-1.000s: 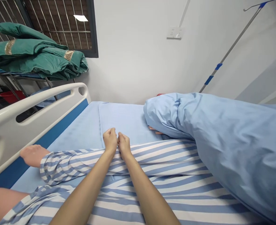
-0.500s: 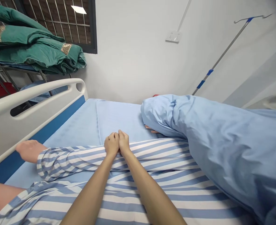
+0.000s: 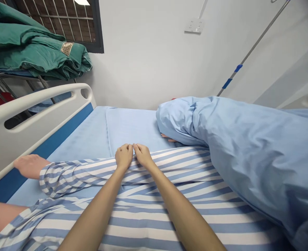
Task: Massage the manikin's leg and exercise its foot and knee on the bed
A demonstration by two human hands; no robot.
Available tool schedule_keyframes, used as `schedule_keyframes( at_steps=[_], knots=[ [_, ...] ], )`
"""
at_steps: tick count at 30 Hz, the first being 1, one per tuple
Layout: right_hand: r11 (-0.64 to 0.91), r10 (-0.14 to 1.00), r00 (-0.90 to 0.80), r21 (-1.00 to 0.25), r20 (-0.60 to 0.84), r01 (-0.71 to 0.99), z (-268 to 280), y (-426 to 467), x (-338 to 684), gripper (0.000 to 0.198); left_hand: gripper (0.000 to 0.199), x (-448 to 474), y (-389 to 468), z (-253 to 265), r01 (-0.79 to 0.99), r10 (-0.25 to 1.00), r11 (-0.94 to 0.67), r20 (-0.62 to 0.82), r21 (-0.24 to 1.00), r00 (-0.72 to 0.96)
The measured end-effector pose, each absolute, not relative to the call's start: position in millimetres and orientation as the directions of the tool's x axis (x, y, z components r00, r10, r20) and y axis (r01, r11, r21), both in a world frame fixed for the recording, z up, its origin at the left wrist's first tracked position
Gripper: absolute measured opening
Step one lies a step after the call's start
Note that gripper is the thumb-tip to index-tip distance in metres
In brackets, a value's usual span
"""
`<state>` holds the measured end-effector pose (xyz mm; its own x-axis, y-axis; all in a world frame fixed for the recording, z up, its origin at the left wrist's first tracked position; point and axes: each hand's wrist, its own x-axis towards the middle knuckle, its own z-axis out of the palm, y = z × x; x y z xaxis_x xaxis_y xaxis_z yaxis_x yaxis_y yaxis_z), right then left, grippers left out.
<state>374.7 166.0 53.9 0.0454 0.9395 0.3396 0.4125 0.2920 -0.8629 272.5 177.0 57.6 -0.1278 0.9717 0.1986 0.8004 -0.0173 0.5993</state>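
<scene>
Striped blue-and-white trousers [image 3: 175,226] cover the legs of a figure lying on the bed. Over the far trouser leg [image 3: 86,170], around the knee, both hands rest side by side with curled fingers. My left hand [image 3: 123,156] is closed with its knuckles up, its fingertips hidden over the leg's far side. Close beside it, my right hand [image 3: 142,154] is closed in the same way, thumb side toward the left one. Cloth seems gripped under both. A bare foot [image 3: 31,166] sticks out of the far trouser leg.
A light blue quilt [image 3: 248,146] covers the figure's upper body; fingertips [image 3: 168,138] show under its edge. At left stands a white bed end board [image 3: 39,97]. Green folded bedding [image 3: 39,52] lies behind it. A drip pole [image 3: 253,47] leans across the right side.
My right hand has shifted slightly right, and its wrist has swung away from the left one. The hands stay on the far leg. The whole view has moved a little.
</scene>
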Motion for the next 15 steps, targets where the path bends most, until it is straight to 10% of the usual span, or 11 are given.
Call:
schedule_keyframes(
  at_steps=[9,15],
  knots=[
    [0.209,0.959,0.169,-0.971,0.227,0.12,56.3,176.4,379.5,0.042,0.032,281.8,174.2,71.7,0.727,0.977,-0.113,0.207,0.677,-0.041],
    [0.083,0.963,0.27,-0.968,0.016,-0.237,60.0,180.5,382.3,0.037,0.03,318.5,182.3,93.7,0.352,0.975,-0.137,0.189,0.926,-0.118]
  ],
)
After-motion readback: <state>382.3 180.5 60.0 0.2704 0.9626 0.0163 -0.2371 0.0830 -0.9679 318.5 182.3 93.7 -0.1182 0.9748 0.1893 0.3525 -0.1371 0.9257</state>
